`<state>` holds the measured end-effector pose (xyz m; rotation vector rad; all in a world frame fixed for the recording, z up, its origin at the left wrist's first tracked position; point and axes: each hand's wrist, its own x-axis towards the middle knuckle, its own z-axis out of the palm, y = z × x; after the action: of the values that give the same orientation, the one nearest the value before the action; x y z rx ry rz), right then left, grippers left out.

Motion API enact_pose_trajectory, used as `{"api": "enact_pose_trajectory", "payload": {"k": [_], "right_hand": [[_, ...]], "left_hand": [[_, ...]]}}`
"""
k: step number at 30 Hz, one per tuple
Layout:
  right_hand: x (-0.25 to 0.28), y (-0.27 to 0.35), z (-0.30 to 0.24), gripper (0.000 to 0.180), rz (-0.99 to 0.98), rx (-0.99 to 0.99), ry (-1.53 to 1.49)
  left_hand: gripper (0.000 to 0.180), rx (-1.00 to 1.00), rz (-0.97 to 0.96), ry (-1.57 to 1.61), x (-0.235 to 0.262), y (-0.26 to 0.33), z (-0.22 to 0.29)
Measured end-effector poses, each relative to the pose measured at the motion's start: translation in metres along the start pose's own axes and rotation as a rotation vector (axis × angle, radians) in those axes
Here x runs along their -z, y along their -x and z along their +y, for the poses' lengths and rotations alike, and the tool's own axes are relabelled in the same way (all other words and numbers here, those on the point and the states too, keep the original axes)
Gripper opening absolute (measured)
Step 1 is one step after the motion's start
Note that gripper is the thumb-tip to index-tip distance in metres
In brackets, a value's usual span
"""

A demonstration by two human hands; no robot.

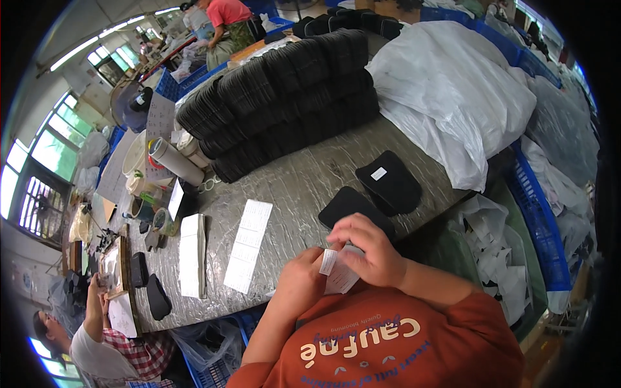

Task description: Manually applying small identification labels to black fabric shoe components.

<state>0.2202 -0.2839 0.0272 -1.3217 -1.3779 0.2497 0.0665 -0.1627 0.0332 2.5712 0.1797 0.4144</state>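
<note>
Close to my body, my left hand (301, 277) is closed on a small sheet of white labels (341, 279). One printed label (328, 261) stands up at the sheet's edge beside my left fingertips. My right hand (372, 251) curls over the sheet from the other side, its thumb against the paper; its fingertips partly hide what they pinch. Just beyond my hands lies a black rounded pad (354, 208), partly covered by my right hand. Another black pad (393, 184) overlaps it and bears a white label (378, 173).
Tall rows of stacked black pads (278, 97) fill the table's far side. A white plastic bag (453, 90) bulges at the right. Printed paper strips (249, 246), a folded paper stack (192, 255) and a white tumbler (176, 161) are leftward. A co-worker (107, 343) sits at the left.
</note>
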Motion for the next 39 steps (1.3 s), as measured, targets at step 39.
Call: {"api": "enact_pose_trajectory", "payload": {"k": [39], "right_hand": [[0.023,-0.043,0.079,0.011,-0.088,-0.719,0.096]], "left_hand": [[0.010,-0.145,-0.166,0.042,-0.015,-0.032,-0.033]]}}
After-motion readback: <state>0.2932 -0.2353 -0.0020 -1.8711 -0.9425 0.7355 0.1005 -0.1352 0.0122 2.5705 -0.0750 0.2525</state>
